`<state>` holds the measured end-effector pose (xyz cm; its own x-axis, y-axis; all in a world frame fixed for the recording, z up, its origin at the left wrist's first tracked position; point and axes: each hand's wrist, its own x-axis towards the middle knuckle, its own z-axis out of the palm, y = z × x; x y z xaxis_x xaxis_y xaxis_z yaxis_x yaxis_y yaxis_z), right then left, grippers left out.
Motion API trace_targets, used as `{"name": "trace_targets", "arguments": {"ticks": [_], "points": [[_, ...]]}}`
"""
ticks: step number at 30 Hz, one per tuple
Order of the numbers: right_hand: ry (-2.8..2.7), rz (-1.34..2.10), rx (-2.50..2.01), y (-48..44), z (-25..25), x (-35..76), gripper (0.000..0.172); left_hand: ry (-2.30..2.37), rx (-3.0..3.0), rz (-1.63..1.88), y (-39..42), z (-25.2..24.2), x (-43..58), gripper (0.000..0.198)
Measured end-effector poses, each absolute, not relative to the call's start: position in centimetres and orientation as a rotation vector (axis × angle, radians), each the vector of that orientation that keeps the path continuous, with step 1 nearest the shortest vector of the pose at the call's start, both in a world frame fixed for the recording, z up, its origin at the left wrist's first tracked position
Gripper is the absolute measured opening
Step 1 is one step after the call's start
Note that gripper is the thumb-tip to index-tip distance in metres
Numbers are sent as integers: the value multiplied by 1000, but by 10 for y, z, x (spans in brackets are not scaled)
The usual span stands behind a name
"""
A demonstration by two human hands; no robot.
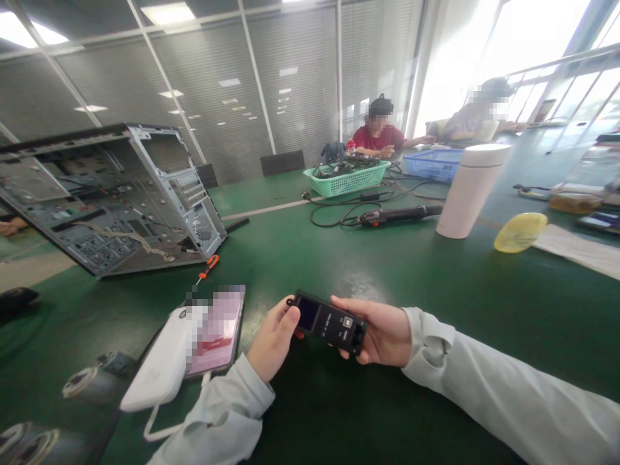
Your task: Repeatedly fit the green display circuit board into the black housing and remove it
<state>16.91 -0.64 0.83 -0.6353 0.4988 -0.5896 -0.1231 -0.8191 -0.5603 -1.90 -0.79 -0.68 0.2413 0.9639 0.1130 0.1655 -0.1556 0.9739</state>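
Between my two hands is a small black handheld electronic device (329, 325) with a dark screen at its left end, small white markings and a white square part toward its right. My left hand (276, 336) grips the screen end, thumb on the front face. Around the other end curl the fingers of my right hand (382, 329). The device is held above the green table (300, 258), its face turned up toward me. Left of my left hand lie a white power bank (162, 361) with a white cable and a phone (220, 336) with a lit screen.
An open computer case (159, 194) stands at left, near an orange-handled screwdriver (209, 266). Farther back are a black corded tool (397, 215), a green basket (349, 181) of cables, a blue basket (433, 165) and a pink bottle (469, 194). Two people sit beyond. Metal cylinders (87, 385) lie at lower left.
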Motion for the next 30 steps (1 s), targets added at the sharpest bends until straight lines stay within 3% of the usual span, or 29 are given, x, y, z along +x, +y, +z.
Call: {"name": "trace_targets", "arguments": {"ticks": [6,10,14,17,19,25,30], "points": [[-667,2473,-1055,-8,7,169,48,1106,1413,1036,-5,-13,-18,60],[-839,2251,-1079,-11,7,168,37,1078,1382,1036,-3,-12,-18,61],[-1531,1507,-1070,-10,-2,172,36,1077,1350,1026,-2,-9,-19,67],[-1992,779,-954,-8,-4,180,36,1085,1546,1039,-3,-5,-19,48],[-2143,529,-891,-7,-2,186,43,1063,1665,1047,-4,-3,-19,39],[-2246,332,-874,-5,4,193,45,1054,1731,1019,-7,-1,-17,23],[-2219,392,-952,-1,1,193,41,1063,1657,992,-6,-3,-17,24]]}}
